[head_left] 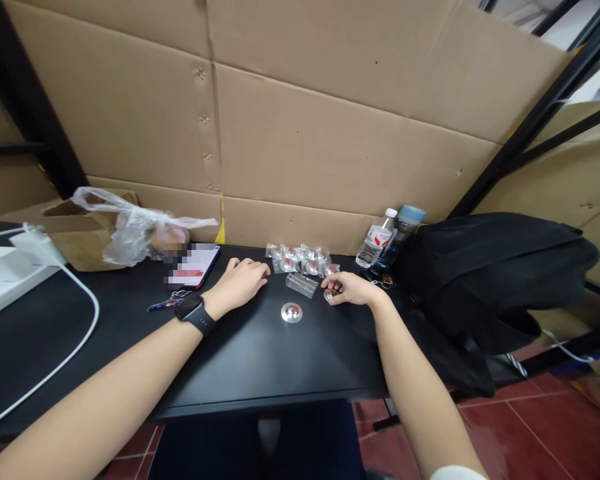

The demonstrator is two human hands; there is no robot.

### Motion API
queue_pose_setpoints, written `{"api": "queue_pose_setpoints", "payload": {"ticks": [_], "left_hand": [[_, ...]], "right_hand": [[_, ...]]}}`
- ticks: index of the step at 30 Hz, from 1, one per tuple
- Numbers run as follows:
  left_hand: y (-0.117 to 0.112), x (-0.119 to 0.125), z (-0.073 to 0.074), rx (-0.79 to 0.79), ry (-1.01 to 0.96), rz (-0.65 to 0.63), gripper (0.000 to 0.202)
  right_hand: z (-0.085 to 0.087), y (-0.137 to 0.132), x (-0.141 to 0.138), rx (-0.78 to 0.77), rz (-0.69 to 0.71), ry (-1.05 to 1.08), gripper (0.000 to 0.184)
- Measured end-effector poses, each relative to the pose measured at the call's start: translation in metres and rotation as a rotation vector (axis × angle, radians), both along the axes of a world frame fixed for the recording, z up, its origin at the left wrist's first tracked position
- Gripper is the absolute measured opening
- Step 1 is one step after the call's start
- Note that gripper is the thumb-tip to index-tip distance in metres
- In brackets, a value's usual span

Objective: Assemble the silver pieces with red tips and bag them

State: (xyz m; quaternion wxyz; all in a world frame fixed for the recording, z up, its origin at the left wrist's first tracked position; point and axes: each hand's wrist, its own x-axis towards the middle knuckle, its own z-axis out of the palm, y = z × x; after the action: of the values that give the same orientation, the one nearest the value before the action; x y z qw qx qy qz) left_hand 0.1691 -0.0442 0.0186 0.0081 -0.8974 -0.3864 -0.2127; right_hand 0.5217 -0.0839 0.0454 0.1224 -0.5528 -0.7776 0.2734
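My left hand [242, 280] rests palm down on the black table, its fingers loosely bent and slightly apart, with no object seen in it. A dark watch is on that wrist. My right hand [351, 289] pinches a small round silvery disc [329, 295] close to the tabletop, partly covered by the fingers. A second round silvery disc [291, 313] with a red mark lies flat between my hands. Just behind it is a clear plastic sleeve [301, 285]. Farther back sits a cluster of clear-wrapped discs with red marks [303, 259].
A phone [195, 267] and a keychain [166, 305] lie left of my left hand. Behind them are a knotted plastic bag [135, 230] and a cardboard box [80, 233]. A white power strip [10, 277] is far left. Water bottle [377, 238] and black backpack [490, 273] stand right.
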Motion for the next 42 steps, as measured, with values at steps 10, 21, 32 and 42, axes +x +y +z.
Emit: {"api": "queue_pose_setpoints", "payload": {"ticks": [10, 21, 32, 42], "left_hand": [[0.007, -0.010, -0.002, -0.038, 0.082, 0.035, 0.013], [-0.005, 0.005, 0.007, -0.065, -0.080, 0.034, 0.013], [-0.019, 0.018, 0.013, -0.107, -0.186, -0.026, 0.018], [-0.033, 0.027, 0.022, -0.228, -0.417, 0.020, 0.015]], "right_hand": [[0.010, -0.011, -0.006, 0.088, 0.014, -0.069, 0.052], [0.010, -0.011, -0.015, 0.058, -0.010, -0.218, 0.051], [0.005, -0.008, -0.007, 0.144, -0.042, -0.273, 0.055], [0.028, -0.026, -0.046, 0.498, -0.073, 0.162, 0.043]]}}
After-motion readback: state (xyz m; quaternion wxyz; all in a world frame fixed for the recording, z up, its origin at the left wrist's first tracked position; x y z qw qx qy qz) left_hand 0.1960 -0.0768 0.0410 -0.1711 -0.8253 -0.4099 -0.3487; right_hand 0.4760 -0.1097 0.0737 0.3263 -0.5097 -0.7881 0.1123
